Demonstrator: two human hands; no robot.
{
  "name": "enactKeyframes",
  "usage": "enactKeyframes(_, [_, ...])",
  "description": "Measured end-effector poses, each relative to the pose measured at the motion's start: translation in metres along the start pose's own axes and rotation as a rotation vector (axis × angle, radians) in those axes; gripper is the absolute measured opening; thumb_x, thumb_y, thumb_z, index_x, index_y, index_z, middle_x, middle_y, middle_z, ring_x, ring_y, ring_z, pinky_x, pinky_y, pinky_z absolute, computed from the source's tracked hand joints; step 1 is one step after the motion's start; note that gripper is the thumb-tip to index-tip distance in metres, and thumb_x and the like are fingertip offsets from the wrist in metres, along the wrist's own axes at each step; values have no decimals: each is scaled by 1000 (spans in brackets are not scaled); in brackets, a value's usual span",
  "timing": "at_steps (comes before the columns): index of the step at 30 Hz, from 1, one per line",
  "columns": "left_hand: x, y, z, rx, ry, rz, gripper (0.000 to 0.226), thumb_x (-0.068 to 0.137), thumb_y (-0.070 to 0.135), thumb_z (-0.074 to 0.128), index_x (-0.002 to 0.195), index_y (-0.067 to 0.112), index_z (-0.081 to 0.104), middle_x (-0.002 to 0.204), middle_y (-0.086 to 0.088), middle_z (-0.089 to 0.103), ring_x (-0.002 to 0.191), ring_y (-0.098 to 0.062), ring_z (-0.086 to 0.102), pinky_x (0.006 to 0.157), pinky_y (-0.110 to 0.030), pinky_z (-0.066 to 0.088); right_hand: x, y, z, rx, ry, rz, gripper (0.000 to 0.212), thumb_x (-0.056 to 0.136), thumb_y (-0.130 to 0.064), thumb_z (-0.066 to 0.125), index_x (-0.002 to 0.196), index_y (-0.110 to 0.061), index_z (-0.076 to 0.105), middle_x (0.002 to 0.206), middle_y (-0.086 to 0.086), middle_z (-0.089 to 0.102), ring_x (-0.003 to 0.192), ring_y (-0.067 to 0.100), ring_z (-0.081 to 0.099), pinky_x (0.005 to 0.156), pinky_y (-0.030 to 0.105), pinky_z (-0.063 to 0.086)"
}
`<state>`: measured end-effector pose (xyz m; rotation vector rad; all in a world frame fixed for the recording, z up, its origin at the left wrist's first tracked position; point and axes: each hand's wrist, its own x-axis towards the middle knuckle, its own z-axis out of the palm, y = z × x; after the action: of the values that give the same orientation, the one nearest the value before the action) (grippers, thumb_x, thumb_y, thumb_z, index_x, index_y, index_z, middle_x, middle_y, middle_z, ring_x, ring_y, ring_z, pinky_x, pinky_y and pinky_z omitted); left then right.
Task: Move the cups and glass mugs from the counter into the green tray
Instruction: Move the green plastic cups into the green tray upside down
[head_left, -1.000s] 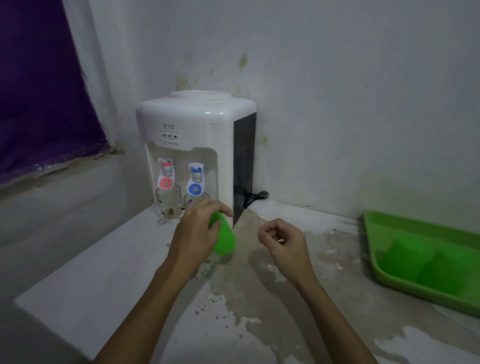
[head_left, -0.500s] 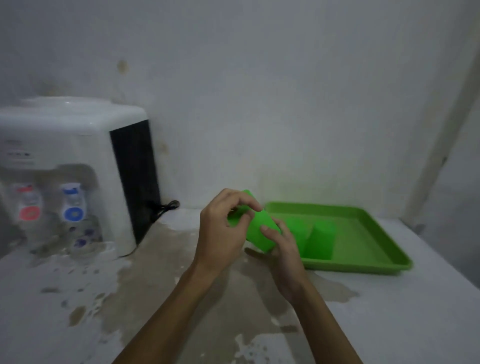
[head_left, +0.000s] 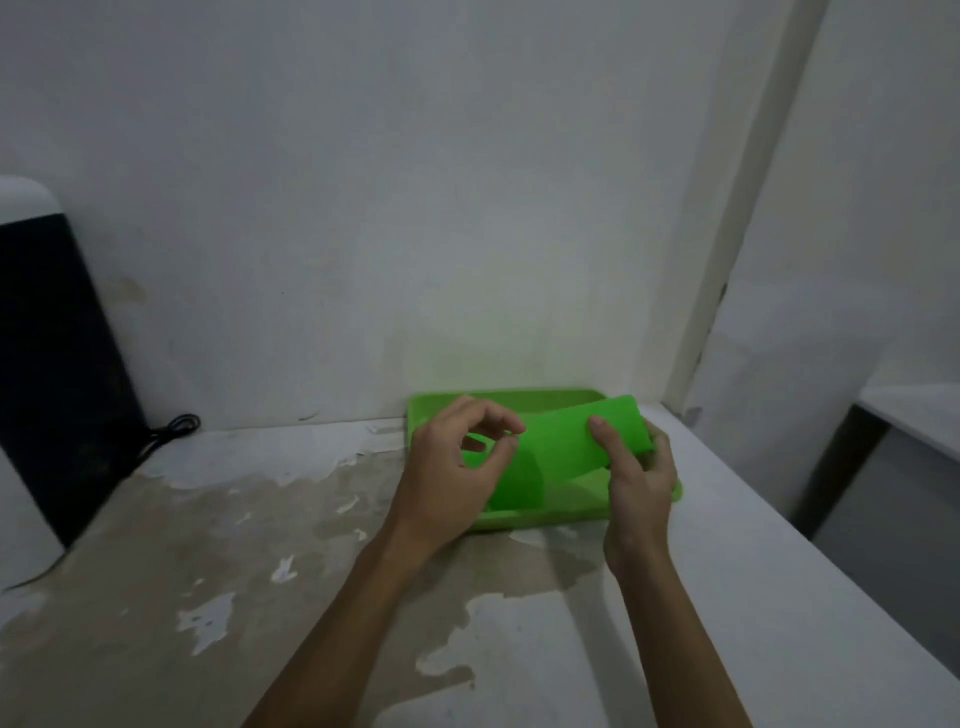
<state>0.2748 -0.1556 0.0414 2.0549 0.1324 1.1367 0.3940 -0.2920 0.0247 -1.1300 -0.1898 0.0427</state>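
- Running from the lower left to the right, the counter (head_left: 156, 597) is pale, with worn brown patches and flaking white paint.
- A grey-white wall (head_left: 415, 208) stands behind it; a pale corner post (head_left: 727, 260) rises at the right.
- At the left edge sits a water dispenser (head_left: 47, 364), its black side showing, with a coiled black cord (head_left: 171, 428) beside it.
- The green tray (head_left: 545, 517) rests on the counter against the wall.
- 1 green cup (head_left: 571, 441), plain and tapered, lies tilted on its side above the tray.
- The right hand (head_left: 641, 483) grips that cup, thumb on top.
- The left hand (head_left: 452, 473) is loosely curled beside the cup, holding nothing.
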Motion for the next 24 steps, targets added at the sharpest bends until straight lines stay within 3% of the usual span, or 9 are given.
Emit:
enactKeyframes(3, [2, -20, 0, 179, -12, 32, 14, 86, 9, 74, 93, 21, 72, 96, 9, 66, 93, -8, 65, 83, -37, 56, 14, 9, -2, -142, 63, -66, 47, 77, -18, 87, 117, -10, 66, 100, 7, 74, 89, 21, 73, 75, 39, 61])
enactKeyframes(5, [3, -31, 0, 255, -55, 14, 15, 87, 15, 73, 97, 25, 70, 103, 9, 63, 98, -11, 63, 86, -37, 55, 23, 17, 0, -292, 116, -160, 57, 67, -34, 91, 115, -16, 67, 107, 11, 69, 96, 26, 70, 86, 48, 60])
enactKeyframes(7, [1, -37, 1, 299, -113, -18, 19, 88, 20, 73, 105, 27, 70, 114, 9, 62, 106, -11, 62, 91, -37, 54, 29, 23, 2, -478, 149, -249, 64, 62, -44, 88, 118, -22, 66, 111, 7, 60, 102, 28, 62, 92, 48, 55])
enactKeyframes(10, [0, -43, 4, 386, -237, -76, 38, 92, 35, 70, 129, 33, 64, 142, 5, 56, 130, -17, 55, 110, -45, 46, 36, 30, 4, -701, 171, -324, 74, 64, -42, 88, 129, -19, 63, 116, 14, 58, 111, 36, 55, 96, 51, 48])
enactKeyframes(14, [-3, -51, 10, 534, -453, -151, 66, 95, 52, 61, 155, 43, 35, 169, 2, 26, 154, -19, 25, 126, -51, 21, 43, 48, 2, -829, 123, -290, 80, 69, -35, 89, 140, -17, 57, 126, 19, 58, 122, 38, 52, 102, 52, 43])
enactKeyframes(19, [-9, -59, 18, 637, -610, -185, 78, 95, 58, 55, 159, 49, 11, 174, 2, -3, 160, -20, -3, 129, -55, 10, 47, 67, -5, -837, 53, -270, 82, 72, -24, 89, 145, -12, 53, 137, 19, 61, 128, 39, 52, 106, 43, 39])
enactKeyframes(24, [-12, -60, 19, 649, -608, -171, 81, 95, 57, 57, 159, 50, 7, 173, 3, -8, 160, -20, -7, 128, -55, 10, 49, 76, -8, -882, 6, -267, 84, 73, -21, 88, 148, -11, 50, 143, 18, 59, 132, 38, 51, 110, 44, 39])
